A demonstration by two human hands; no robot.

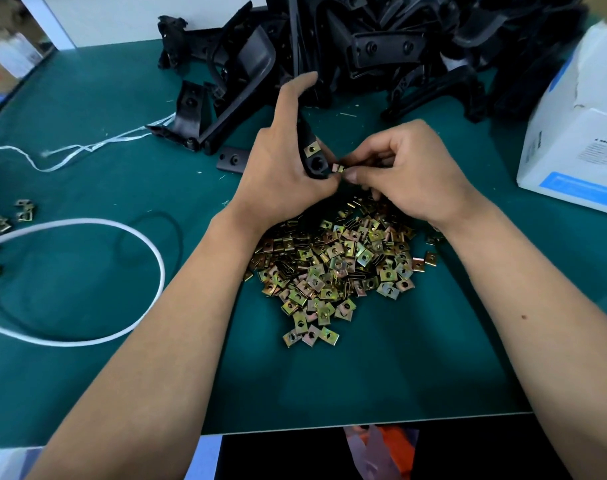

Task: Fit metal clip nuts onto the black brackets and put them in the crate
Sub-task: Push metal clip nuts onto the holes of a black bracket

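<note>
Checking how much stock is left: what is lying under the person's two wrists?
The pile of clip nuts lies on the green mat, its far edge running under both the left hand and right hand. How far it continues beneath them is covered.

Light: even, moderately bright, from overhead.
Shadows: soft ones under both forearms on the green tabletop (381, 368).
Blur: top-left corner and far-left edge smeared.
Distortion: wide-angle bending at the tabletop's near edge.
Glare: bluish sheen, far-left tabletop.
</note>
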